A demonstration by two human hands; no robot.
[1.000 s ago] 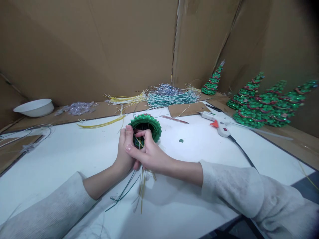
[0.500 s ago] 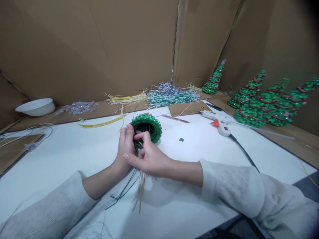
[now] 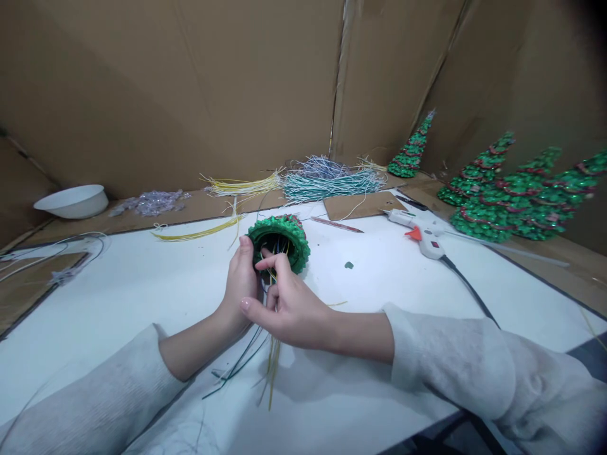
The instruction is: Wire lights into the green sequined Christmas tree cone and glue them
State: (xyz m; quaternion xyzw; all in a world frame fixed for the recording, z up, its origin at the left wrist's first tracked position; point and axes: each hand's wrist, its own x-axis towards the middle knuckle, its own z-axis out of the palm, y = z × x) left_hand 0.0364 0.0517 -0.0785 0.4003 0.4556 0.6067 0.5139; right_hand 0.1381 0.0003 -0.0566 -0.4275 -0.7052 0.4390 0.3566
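Observation:
A green sequined cone tree [image 3: 287, 231] lies on its side on the white table [image 3: 142, 278], its hollow base turned toward me. My left hand [image 3: 241, 281] grips the rim of that base. My right hand [image 3: 284, 303] crosses in front of it, with index finger and thumb pinched on thin wires at the opening. A bundle of green, yellow and white wires [image 3: 265, 363] trails from the base under my hands toward me.
A white glue gun [image 3: 422, 234] with a black cord lies at the right, a red pencil [image 3: 337, 224] beside it. Finished green trees [image 3: 512, 196] stand at the right. Piles of coloured wires [image 3: 327, 180] and a white bowl [image 3: 72, 201] sit along the cardboard back wall.
My right hand has shifted slightly, its fingers working at the base opening. The tree and my left hand have stayed almost where they were.

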